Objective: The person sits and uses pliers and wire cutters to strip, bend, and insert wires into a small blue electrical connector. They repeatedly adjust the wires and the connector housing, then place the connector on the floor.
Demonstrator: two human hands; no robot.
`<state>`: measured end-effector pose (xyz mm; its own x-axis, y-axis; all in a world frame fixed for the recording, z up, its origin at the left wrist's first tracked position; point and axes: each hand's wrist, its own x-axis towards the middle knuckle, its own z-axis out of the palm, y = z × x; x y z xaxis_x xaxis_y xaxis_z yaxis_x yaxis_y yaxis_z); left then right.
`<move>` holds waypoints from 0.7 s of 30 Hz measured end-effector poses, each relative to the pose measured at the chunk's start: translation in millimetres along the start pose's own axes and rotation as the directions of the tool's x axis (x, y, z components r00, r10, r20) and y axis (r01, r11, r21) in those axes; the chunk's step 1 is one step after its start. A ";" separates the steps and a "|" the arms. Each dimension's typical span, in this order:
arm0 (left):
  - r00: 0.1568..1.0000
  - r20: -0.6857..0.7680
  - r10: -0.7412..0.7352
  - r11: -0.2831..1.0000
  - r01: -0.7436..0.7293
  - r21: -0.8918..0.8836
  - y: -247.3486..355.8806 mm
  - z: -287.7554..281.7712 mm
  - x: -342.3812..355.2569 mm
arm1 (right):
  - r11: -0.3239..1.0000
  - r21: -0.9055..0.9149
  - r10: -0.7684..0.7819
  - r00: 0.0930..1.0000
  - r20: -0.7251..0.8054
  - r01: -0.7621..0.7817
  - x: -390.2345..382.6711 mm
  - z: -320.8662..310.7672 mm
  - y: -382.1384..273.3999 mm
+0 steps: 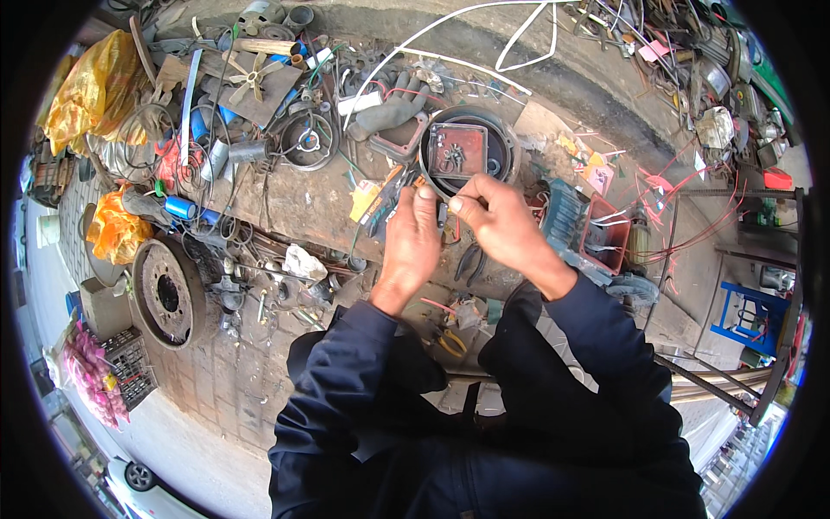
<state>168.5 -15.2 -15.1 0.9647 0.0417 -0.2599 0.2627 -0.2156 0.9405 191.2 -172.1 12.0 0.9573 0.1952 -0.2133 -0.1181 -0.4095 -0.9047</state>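
Note:
My left hand (pixel 410 246) and my right hand (pixel 510 229) are raised close together in front of me, fingers pinched. A small dark piece (pixel 442 212) shows between them; its kind and which fingers grip it are too small to tell. Just beyond my hands stands a round black pan (pixel 513 156). Inside it lies a square reddish tray (pixel 475 131) with a little heap of small metal parts (pixel 453 156). A second square tray (pixel 403 138) sits left of the pan, next to a grey glove (pixel 389 115). Below my hands rests a dark-handled tool (pixel 470 264).
Yellow-handled pliers (pixel 452 343) lie on the ground between my knees. To the right are a teal case (pixel 564 216), a red bin (pixel 605 229) and tangled red wires (pixel 661 186). At left stand a rusty wheel rim (pixel 145 294) and an orange bag (pixel 117 227).

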 end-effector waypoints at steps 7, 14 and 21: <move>0.925 0.219 -0.310 0.780 0.379 -0.498 -11.3 -1.1 -0.9 | 0.596 0.661 0.308 0.890 0.335 -0.455 -2.3 3.7 32.9; 0.999 -0.006 -0.038 0.992 0.038 0.119 -4.1 6.8 -3.8 | 0.988 -0.155 0.024 1.000 -0.010 -0.025 -5.2 -1.4 7.9; 0.968 0.184 -0.168 0.848 0.237 -0.474 -7.8 -0.3 1.8 | 0.895 0.401 0.157 0.979 0.129 -0.196 -0.1 1.3 18.2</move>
<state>168.2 -13.2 -22.9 0.8870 -0.1026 -0.4502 0.4596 0.2900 0.8394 188.6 -178.5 -4.9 0.8849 0.2419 -0.3980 -0.3990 -0.0468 -0.9157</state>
